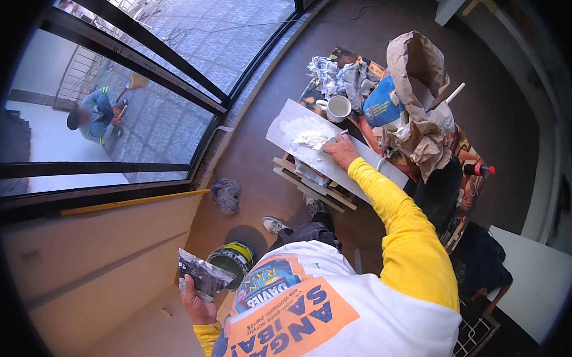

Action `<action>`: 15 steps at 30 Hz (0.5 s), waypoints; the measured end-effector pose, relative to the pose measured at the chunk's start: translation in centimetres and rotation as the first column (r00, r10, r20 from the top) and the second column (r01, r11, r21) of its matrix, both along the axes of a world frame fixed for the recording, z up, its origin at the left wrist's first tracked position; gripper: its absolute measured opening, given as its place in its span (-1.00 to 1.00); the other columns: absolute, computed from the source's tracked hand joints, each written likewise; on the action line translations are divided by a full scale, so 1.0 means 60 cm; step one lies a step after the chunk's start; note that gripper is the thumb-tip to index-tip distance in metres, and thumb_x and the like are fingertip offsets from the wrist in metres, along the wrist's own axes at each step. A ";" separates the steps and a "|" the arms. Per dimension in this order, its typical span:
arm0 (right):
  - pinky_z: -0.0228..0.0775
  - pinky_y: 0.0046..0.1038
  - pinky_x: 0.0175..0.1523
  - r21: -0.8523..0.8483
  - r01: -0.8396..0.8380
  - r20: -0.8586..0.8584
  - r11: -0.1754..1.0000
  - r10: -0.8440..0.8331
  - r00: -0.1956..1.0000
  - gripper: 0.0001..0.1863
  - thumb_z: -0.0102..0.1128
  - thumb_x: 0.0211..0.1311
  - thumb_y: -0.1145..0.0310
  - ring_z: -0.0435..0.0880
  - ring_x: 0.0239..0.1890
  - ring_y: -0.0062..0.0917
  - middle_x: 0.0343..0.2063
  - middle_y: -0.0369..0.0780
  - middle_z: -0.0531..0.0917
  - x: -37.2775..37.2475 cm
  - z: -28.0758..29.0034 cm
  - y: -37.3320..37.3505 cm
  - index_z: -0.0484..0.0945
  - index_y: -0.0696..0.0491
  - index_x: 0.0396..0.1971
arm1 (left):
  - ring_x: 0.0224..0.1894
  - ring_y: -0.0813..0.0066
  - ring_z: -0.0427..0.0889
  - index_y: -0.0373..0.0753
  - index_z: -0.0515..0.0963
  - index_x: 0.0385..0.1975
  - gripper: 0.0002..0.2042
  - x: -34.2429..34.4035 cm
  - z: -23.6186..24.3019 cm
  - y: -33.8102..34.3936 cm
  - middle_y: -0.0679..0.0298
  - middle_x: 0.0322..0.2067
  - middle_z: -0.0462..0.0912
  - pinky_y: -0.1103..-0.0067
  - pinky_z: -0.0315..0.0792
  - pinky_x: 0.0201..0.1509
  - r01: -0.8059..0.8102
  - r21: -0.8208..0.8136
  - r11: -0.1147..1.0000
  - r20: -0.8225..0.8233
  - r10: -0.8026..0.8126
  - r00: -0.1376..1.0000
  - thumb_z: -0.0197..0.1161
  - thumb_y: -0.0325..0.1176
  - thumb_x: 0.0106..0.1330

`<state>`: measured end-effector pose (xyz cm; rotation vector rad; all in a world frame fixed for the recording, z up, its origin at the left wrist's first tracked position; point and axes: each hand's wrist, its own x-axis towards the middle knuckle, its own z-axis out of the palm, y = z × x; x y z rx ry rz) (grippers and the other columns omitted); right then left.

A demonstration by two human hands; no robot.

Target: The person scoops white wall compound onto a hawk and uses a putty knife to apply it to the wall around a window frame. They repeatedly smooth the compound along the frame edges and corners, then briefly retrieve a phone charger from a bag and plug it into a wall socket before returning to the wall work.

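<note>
My left hand (196, 302), low at the left, grips a wide flat scraper (204, 272) smeared with pale filler. My right hand (340, 150), in a yellow sleeve, holds a small blade, probably a putty knife, at a mound of white paste (310, 137) on a white board (284, 125). The board lies across stacked wooden pieces (302, 185). Just beyond it stand a white mug (339, 108) and a large crumpled brown paper sack (421, 73) with a blue label. Crumpled pale cloth or paper (326, 73) lies behind the mug.
A bucket (232, 259) stands by my feet, near a grey mop head (225, 194) and yellow pole (134, 202). A red-capped bottle (478, 170) and white panel (532, 286) are at right. Through black-framed glass at left, another person (98, 116) crouches on paving.
</note>
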<state>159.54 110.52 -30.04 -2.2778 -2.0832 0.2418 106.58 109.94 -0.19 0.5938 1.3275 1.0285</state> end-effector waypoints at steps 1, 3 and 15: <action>0.31 -0.14 0.21 0.017 0.021 -0.012 1.000 -0.020 1.000 -0.73 0.00 0.34 0.37 0.59 0.09 -0.28 -0.15 -0.28 0.73 -0.002 0.000 0.002 0.71 -0.16 -0.18 | 0.10 0.31 0.67 -0.23 0.47 0.22 -0.61 0.001 -0.003 -0.001 0.24 0.08 0.66 0.32 0.56 0.23 0.027 -0.007 1.000 0.020 -0.026 0.999 0.20 -0.18 0.52; 0.31 -0.15 0.21 -0.073 -0.010 -0.004 0.997 0.010 1.000 -0.74 0.01 0.34 0.36 0.59 0.10 -0.29 -0.15 -0.28 0.73 0.001 0.004 0.006 0.71 -0.15 -0.18 | 0.10 0.31 0.67 -0.23 0.47 0.21 -0.61 0.001 -0.002 0.003 0.23 0.08 0.67 0.32 0.56 0.23 0.028 -0.027 0.999 0.041 -0.027 0.999 0.21 -0.17 0.51; 0.30 -0.14 0.20 -0.099 0.072 -0.017 0.992 -0.074 0.997 -0.75 0.06 0.30 0.35 0.60 0.07 -0.30 -0.19 -0.28 0.76 -0.007 0.008 0.024 0.76 -0.15 -0.24 | 0.09 0.29 0.67 -0.23 0.48 0.20 -0.61 0.016 -0.013 0.001 0.22 0.07 0.67 0.31 0.54 0.24 0.031 -0.021 0.999 0.064 -0.030 0.998 0.24 -0.16 0.50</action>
